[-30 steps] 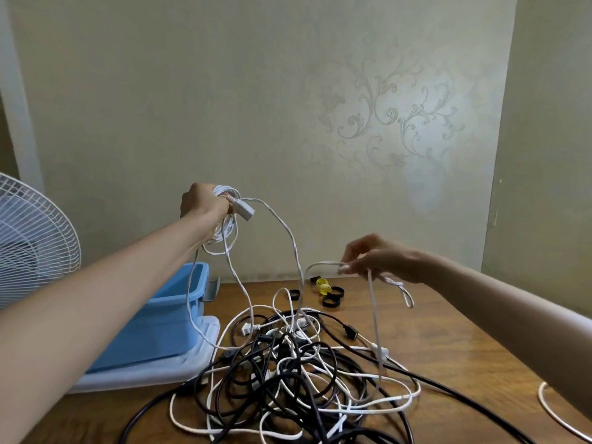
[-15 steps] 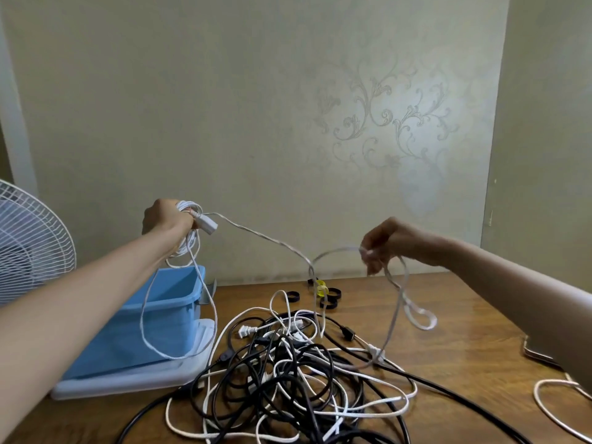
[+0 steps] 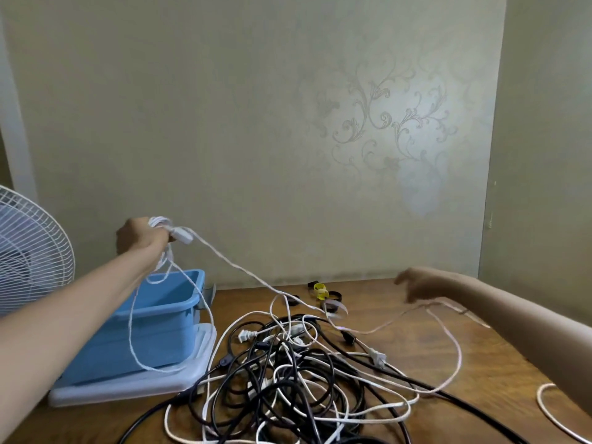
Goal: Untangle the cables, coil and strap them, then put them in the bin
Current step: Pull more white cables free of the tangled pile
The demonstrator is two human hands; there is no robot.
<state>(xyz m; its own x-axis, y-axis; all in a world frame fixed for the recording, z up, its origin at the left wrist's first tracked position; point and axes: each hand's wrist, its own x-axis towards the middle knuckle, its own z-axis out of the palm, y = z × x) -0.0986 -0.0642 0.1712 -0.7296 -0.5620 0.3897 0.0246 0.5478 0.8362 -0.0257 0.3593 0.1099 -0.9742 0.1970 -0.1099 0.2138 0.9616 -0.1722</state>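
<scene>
My left hand is raised above the blue bin and grips a small coil of white cable with an inline switch beside the fist. That white cable runs taut down to the right into a tangle of black and white cables on the wooden table. My right hand is blurred, low over the table's back right, its fingers loose. A loop of the white cable drops just beneath it; I see no grip on it.
The bin stands on its pale lid at the left. A white fan is at the far left edge. Black and yellow straps lie near the wall. Another white cable curls at the right edge.
My right hand has dropped lower and to the right, and the loop it pinched has fallen toward the table. My left hand drew the strand taut.
</scene>
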